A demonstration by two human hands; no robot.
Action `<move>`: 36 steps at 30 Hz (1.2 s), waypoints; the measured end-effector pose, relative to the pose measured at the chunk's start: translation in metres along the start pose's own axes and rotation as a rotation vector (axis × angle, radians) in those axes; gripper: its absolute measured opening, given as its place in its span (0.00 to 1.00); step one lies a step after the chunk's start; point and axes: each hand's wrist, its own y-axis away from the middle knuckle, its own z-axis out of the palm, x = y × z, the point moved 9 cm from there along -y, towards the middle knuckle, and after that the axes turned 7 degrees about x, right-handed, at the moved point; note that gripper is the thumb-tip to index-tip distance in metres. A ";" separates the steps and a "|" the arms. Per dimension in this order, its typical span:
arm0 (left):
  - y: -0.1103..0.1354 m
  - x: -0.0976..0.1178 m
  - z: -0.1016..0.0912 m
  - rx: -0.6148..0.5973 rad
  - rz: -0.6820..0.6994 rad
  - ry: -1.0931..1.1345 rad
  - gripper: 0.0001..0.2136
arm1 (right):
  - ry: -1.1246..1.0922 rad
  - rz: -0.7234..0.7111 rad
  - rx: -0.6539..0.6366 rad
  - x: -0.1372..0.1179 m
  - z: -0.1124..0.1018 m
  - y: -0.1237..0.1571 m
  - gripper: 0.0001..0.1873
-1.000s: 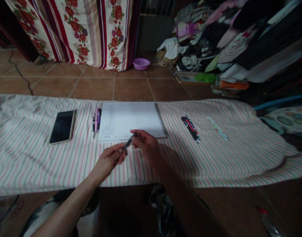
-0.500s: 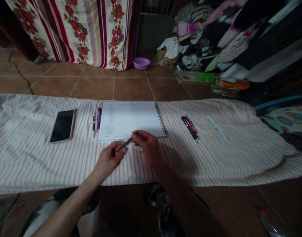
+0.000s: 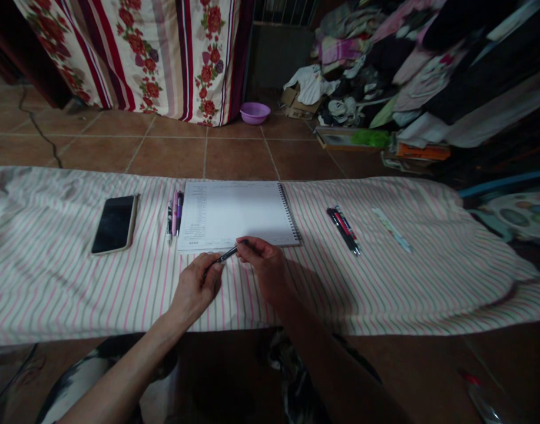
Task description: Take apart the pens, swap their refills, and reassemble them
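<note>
A dark pen [image 3: 228, 254] slants between my two hands, over the near edge of a spiral notebook [image 3: 243, 212]. My left hand [image 3: 199, 280] is closed round its lower left end. At the upper right end, the fingertips of my right hand [image 3: 263, 262] pinch it. The notebook lies open at a mostly blank page with printed lines along its left side and the wire binding on the right. Just left of it lie a purple pen [image 3: 179, 213], a pink pen [image 3: 174, 213] and a black-and-white pen [image 3: 169, 222].
On the striped cloth [image 3: 132, 300], a phone [image 3: 114, 225] lies at the left. Several pens [image 3: 343, 229] are bunched right of the notebook, with a pale, patterned strip [image 3: 391, 229] beyond them. A purple basin [image 3: 254, 113] and piled clothes [image 3: 314, 85] are on the floor behind.
My left hand's fingers have closed further over the pen's lower end, and its tip is now covered. My right hand keeps its pinch. The whole view has shifted slightly.
</note>
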 end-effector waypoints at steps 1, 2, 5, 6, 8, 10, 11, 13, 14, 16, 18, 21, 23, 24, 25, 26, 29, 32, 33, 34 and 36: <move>0.000 0.000 0.000 0.000 0.001 -0.007 0.12 | 0.002 -0.001 0.002 0.000 0.000 0.001 0.09; 0.000 0.000 0.000 -0.001 0.000 -0.013 0.12 | 0.005 -0.001 0.004 -0.001 0.000 0.001 0.09; -0.001 0.000 -0.001 -0.008 -0.009 -0.019 0.12 | 0.002 0.013 0.008 0.000 0.000 0.002 0.09; -0.001 0.000 -0.002 -0.005 -0.011 -0.022 0.12 | -0.010 0.023 0.009 0.001 0.000 0.002 0.09; -0.002 -0.001 -0.004 0.004 -0.017 -0.032 0.12 | -0.046 0.045 0.010 0.004 0.000 0.002 0.09; -0.003 -0.003 -0.005 0.005 -0.032 -0.041 0.12 | -0.086 0.069 0.002 0.006 0.000 0.001 0.10; -0.003 -0.004 -0.005 0.002 -0.039 -0.047 0.12 | -0.107 0.083 -0.006 0.007 0.000 0.001 0.10; -0.003 -0.005 -0.004 -0.006 -0.037 -0.058 0.12 | -0.144 0.109 -0.024 0.008 0.000 0.001 0.11; -0.003 -0.004 -0.004 -0.008 -0.026 -0.064 0.12 | -0.158 0.120 -0.029 0.009 0.000 0.002 0.11; -0.003 -0.002 -0.004 -0.008 0.010 -0.073 0.13 | -0.168 0.135 -0.029 0.009 0.000 0.002 0.11; -0.003 0.000 -0.004 -0.009 0.041 -0.077 0.13 | -0.163 0.137 -0.025 0.008 0.000 0.003 0.10; -0.003 0.002 -0.003 -0.009 0.060 -0.074 0.13 | -0.161 0.137 -0.036 0.007 0.002 0.005 0.10; -0.003 0.004 -0.004 -0.006 0.063 -0.084 0.13 | -0.158 0.140 -0.043 0.007 0.003 0.005 0.11; -0.003 0.004 -0.003 -0.008 0.068 -0.097 0.13 | -0.154 0.142 -0.046 0.008 0.003 0.005 0.11; -0.002 0.005 -0.003 -0.011 0.077 -0.115 0.14 | -0.148 0.142 -0.049 0.008 0.004 0.005 0.11; -0.002 0.007 -0.003 -0.013 0.087 -0.133 0.14 | -0.143 0.138 -0.048 0.008 0.003 0.005 0.11; -0.001 0.010 -0.001 -0.017 0.128 -0.180 0.13 | -0.139 0.108 -0.011 0.008 -0.001 0.003 0.12; 0.000 0.015 0.000 -0.011 0.191 -0.248 0.12 | -0.111 0.077 0.029 0.009 -0.006 0.001 0.13; 0.000 0.017 0.000 -0.001 0.216 -0.282 0.12 | -0.093 0.069 0.033 0.009 -0.007 0.001 0.13; 0.000 0.019 0.000 0.012 0.235 -0.318 0.12 | -0.071 0.058 0.036 0.009 -0.007 0.001 0.13; 0.000 0.021 0.000 0.044 0.260 -0.395 0.13 | -0.035 0.034 0.030 0.008 -0.007 0.002 0.13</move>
